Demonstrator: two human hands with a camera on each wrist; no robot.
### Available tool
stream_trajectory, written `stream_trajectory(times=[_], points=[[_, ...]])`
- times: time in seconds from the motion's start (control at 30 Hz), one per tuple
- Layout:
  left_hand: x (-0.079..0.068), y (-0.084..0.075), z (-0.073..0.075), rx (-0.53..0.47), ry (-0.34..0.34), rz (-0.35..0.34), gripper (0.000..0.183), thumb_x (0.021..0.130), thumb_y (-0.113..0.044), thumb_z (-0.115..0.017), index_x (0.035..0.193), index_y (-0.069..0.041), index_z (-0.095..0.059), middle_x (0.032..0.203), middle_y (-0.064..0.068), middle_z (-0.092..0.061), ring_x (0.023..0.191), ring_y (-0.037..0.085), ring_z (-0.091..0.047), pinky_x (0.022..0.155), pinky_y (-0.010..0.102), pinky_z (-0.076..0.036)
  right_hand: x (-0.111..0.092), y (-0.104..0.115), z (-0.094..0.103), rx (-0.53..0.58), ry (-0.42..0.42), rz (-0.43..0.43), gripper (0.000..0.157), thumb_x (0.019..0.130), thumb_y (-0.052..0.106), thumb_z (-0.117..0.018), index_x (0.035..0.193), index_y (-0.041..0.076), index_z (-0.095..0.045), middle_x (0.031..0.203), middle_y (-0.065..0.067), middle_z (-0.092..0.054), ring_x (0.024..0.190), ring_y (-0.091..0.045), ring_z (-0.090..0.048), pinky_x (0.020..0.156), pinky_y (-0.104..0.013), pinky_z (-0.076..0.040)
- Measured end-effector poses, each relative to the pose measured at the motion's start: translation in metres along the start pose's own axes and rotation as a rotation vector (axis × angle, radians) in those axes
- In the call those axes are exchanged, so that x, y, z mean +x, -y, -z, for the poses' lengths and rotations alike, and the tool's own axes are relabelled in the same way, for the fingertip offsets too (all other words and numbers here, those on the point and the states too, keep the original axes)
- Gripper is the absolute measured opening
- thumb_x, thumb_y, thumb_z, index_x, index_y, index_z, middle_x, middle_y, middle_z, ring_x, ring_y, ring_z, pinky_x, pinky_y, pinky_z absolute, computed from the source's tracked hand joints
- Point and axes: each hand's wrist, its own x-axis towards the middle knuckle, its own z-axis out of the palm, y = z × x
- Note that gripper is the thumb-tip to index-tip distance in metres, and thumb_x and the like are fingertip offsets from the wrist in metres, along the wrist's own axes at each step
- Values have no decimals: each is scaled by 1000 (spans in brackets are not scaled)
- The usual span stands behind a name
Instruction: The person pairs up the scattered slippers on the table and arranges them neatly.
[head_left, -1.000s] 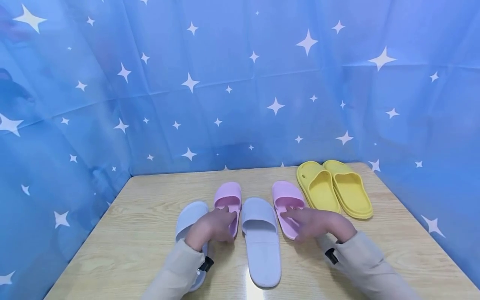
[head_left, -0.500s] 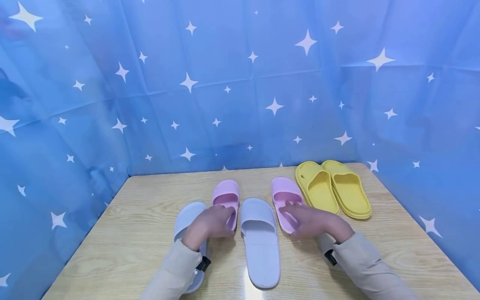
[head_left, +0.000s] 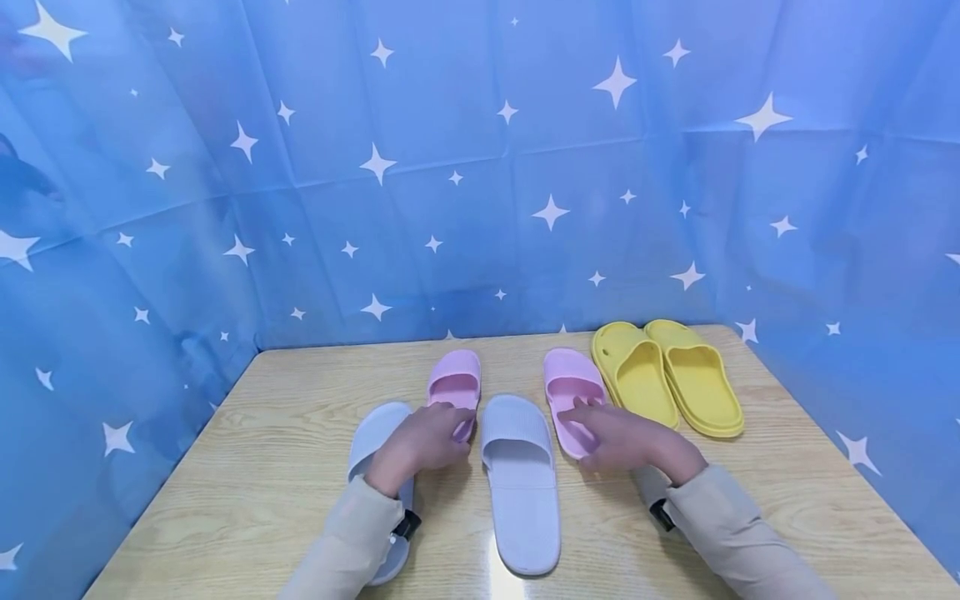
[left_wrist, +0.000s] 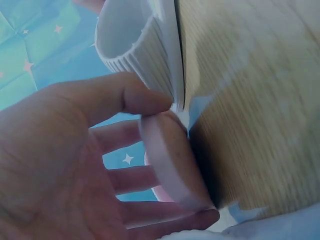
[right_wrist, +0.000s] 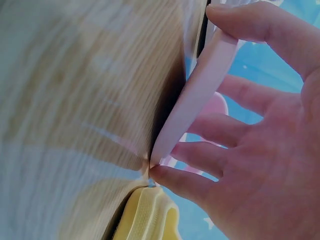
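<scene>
Two pink slippers lie toe-away on the wooden table, one under each hand. My left hand holds the left pink slipper by its heel, which the left wrist view shows between thumb and fingers. On the other side, my right hand grips the heel of the right pink slipper. In the right wrist view its pale heel edge spans from thumb to little finger. Between them lies a pale lavender slipper. Its lavender mate is partly hidden under my left forearm.
A pair of yellow slippers, the left one and the right one, stands at the back right, close to the right pink slipper. A blue curtain with white stars hangs behind and beside the table.
Both pink slippers have slid a little away from me toward the back of the table, with my hands following. The lavender and yellow slippers stay where they were.
</scene>
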Motion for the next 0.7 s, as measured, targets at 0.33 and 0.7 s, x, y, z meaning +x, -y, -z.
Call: stream_trajectory(times=[0.33, 0.7], points=[[6, 3, -3, -11, -71, 28, 15, 92, -21, -63, 81, -15, -56, 69, -2, -46, 63, 14, -45, 58, 29, -39, 5, -1, 0, -14, -6, -27, 77, 77, 11, -76, 149, 1, -51, 157, -37, -37, 150, -59, -25, 120, -68, -28], [13, -11, 2, -94, -230, 55, 35, 95, -21, -61, 65, -17, -45, 59, -5, -37, 54, 11, -38, 49, 27, -33, 16, -1, 9, -5, 76, -7, 71, 81, 14, -78, 145, 0, -52, 147, -33, -53, 141, -49, -48, 113, -60, -43]])
